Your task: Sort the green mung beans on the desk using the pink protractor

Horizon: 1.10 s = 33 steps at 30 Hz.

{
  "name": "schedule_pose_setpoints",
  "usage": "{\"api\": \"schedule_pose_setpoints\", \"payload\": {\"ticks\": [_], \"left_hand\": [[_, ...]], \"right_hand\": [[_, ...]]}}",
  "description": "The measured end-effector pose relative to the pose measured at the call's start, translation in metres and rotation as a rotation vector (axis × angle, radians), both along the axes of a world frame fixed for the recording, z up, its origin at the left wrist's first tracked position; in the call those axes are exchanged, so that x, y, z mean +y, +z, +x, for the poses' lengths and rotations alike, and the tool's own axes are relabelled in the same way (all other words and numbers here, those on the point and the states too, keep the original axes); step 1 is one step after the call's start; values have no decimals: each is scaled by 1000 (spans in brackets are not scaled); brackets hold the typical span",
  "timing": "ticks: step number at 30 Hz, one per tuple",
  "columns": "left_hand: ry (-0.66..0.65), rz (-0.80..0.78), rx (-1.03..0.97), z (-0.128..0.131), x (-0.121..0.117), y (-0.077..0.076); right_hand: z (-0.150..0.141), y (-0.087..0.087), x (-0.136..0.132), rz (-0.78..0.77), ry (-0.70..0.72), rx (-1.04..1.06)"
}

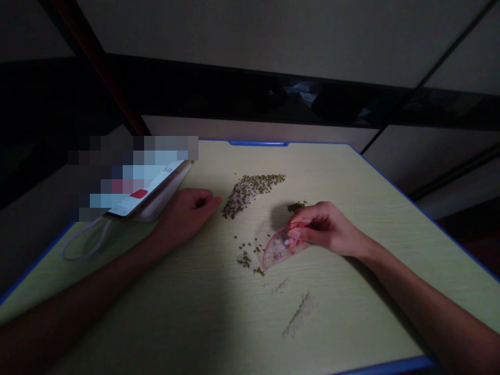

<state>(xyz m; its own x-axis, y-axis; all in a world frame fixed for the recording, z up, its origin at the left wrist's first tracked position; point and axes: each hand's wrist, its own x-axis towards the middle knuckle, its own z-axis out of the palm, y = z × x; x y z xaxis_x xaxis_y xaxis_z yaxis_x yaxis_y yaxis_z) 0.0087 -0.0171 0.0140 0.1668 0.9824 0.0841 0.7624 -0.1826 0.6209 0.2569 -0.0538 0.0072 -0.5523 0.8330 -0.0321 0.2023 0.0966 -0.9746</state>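
My right hand [326, 229] pinches a clear, pink-edged protractor [279, 249] between thumb and fingers, its curved edge tilted down toward the table. Beside that edge lie scattered green beans [245, 259], which look like mung beans. A small clump of beans [296, 207] sits just behind my right hand. Farther back is a larger mixed pile of green beans and pale grains [248, 192], the grains like rice. My left hand [190, 209] rests on the table left of this pile, curled closed with nothing visible in it. Rows of pale grains [299, 315] lie nearer me.
A pale wooden-look table [187, 312] with a blue edge carries everything. On the left a lit phone [136, 194], partly pixelated, leans on a white stand [156, 200]. A white cord loop [84, 250] hangs by it. Pale cabinet panels [253, 31] stand behind the table.
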Motion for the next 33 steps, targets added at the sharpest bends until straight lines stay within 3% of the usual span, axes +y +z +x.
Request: {"api": "schedule_pose_setpoints", "payload": {"ticks": [16,33], "left_hand": [[3,13,22,0,0,1],[-15,21,4,-1,0,-1]], "right_hand": [[-3,2,-4,35,96,-10],[-1,1,-2,27,-52,-2]]}}
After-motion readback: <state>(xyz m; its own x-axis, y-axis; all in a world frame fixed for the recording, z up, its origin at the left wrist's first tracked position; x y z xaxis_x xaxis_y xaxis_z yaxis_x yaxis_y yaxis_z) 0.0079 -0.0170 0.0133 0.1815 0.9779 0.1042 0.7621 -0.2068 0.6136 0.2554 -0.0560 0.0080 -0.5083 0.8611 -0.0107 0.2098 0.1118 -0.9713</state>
